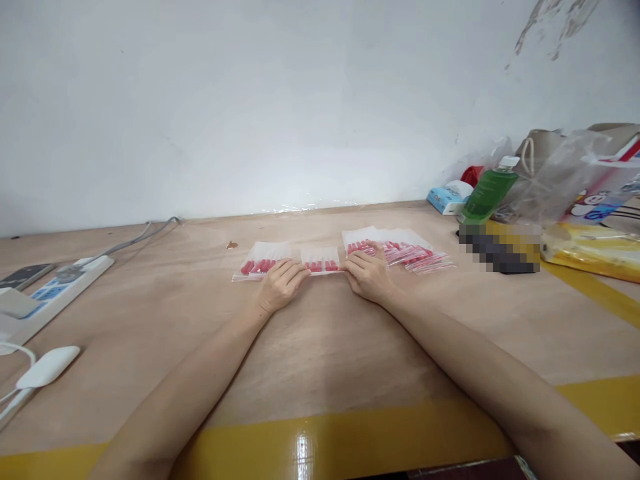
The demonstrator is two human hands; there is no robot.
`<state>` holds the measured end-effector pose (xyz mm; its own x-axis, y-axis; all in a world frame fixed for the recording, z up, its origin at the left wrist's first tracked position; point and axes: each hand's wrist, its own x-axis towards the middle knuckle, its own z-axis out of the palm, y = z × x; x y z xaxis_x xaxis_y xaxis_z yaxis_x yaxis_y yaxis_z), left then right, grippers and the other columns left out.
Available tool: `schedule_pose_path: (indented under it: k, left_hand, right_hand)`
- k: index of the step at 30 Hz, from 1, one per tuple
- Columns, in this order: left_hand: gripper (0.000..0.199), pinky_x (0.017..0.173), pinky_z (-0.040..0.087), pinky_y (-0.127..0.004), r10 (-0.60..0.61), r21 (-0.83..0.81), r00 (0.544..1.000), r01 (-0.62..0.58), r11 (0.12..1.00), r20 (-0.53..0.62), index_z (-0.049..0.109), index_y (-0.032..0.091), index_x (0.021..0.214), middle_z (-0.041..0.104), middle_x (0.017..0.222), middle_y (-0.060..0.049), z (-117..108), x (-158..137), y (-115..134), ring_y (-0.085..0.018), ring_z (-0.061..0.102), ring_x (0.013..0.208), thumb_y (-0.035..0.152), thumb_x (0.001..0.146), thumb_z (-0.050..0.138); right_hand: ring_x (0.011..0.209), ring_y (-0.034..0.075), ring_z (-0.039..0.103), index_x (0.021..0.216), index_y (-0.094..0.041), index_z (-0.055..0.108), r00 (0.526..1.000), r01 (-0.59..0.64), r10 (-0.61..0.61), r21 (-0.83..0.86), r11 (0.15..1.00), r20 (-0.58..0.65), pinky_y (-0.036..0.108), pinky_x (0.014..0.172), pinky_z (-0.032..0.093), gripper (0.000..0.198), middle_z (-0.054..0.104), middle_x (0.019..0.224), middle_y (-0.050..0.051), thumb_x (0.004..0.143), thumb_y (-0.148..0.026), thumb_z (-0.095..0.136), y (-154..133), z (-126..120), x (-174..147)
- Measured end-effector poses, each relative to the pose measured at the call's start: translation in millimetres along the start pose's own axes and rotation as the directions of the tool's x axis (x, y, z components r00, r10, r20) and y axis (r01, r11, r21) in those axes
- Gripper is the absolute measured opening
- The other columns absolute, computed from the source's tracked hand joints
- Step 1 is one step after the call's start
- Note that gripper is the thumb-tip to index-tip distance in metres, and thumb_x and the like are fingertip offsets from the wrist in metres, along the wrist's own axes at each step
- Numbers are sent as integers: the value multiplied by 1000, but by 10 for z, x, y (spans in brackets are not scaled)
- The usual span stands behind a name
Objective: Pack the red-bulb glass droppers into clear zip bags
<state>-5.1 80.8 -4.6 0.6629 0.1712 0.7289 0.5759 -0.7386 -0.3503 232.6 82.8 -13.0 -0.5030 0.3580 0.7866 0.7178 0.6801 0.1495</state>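
A small clear plastic bag (321,257) with several red-ended pieces in it lies between my two hands. My left hand (284,283) is closed at the bag's left edge, fingers bent and pressed together. On the right edge, my right hand (369,272) pinches the bag in the same way. Beyond my left hand lie clear bags (265,257) with similar red pieces. A larger overlapping pile of such bags (415,252) spreads out behind and to the right of my right hand. The kind of the red pieces is too small to make out.
On the left are a white power strip (65,293) with a grey cable and a white charger-like piece (49,367). At the right stand a green bottle (487,193), a blue tissue pack (447,199) and plastic bags (560,180). Yellow tape (350,437) runs along the table's front edge.
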Motion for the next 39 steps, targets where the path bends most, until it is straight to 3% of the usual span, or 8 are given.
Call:
schedule_pose_path:
  k: [8, 12, 14, 16, 19, 29, 35, 39]
  left_hand:
    - [23, 66, 48, -25, -295, -169, 955, 298, 939, 44, 57, 19, 107, 65, 76, -3, -48, -38, 11, -13, 62, 68, 29, 87, 53]
    - [49, 62, 52, -27, -706, -353, 661, 743, 569, 253, 34, 17, 131, 66, 78, -4, -43, 59, 78, -14, 64, 62, 44, 91, 39]
    - [45, 58, 53, -28, -755, -430, 488, 851, 300, 438, 38, 17, 128, 67, 78, -5, -1, 113, 97, -15, 65, 61, 43, 93, 31]
    - [38, 58, 54, -27, -719, -453, 422, 876, 166, 552, 47, 15, 119, 68, 82, -8, 43, 142, 92, -16, 66, 66, 39, 91, 39]
    - [31, 63, 54, -27, -708, -433, 415, 885, 169, 572, 56, 13, 108, 68, 87, -10, 53, 128, 11, -17, 66, 75, 28, 82, 56]
    - [31, 77, 49, -38, -845, -115, 369, 928, 353, 386, 64, 15, 100, 64, 91, -10, -202, -106, -581, -24, 62, 82, 27, 72, 57]
    - [30, 98, 34, -42, -549, 26, 618, 650, 759, 563, 63, 21, 103, 51, 123, -9, -197, -74, -444, -26, 44, 116, 27, 83, 43]
    - [29, 87, 42, -40, -526, 167, 586, 555, 815, 616, 58, 25, 107, 56, 116, -6, -223, -46, -359, -25, 48, 110, 35, 83, 45]
  right_hand:
    - [66, 11, 55, 68, -18, 52, 999, -42, 42, 57, 997, -6, 42, 99, 17, 20, 62, 63, -2, 85, -15, 42, 13, -4, -15]
    - [68, 11, 58, 72, -19, 53, 986, -157, 163, 145, 977, -36, 43, 99, 17, 15, 65, 69, -2, 85, -18, 45, 11, -16, -51]
    - [69, 12, 58, 72, -19, 54, 987, -155, 162, 181, 971, -21, 42, 99, 18, 15, 65, 69, -2, 85, -18, 45, -25, -31, -48]
    - [74, 12, 58, 74, -20, 56, 995, -96, 90, 222, 970, 38, 41, 98, 20, 16, 66, 71, -1, 85, -19, 44, -66, -54, -31]
    - [89, 16, 57, 87, -22, 60, 991, -54, 23, 240, 969, 130, 42, 98, 21, 15, 67, 87, 2, 84, -33, 50, -61, -95, 0]
    - [101, 27, 53, 98, -27, 65, 875, -458, 447, 20, 889, 185, 59, 94, 20, 27, 62, 107, 6, 73, -32, 57, 527, -74, -106]
    - [93, 22, 59, 89, -20, 70, 889, -440, 414, 113, 891, 197, 39, 83, 46, 27, 65, 100, 9, 71, -13, 51, 630, 31, -165]
    - [89, 20, 61, 86, -19, 70, 913, -406, 388, 193, 893, 126, 37, 81, 49, 29, 67, 94, 8, 75, -9, 46, 628, 65, -173]
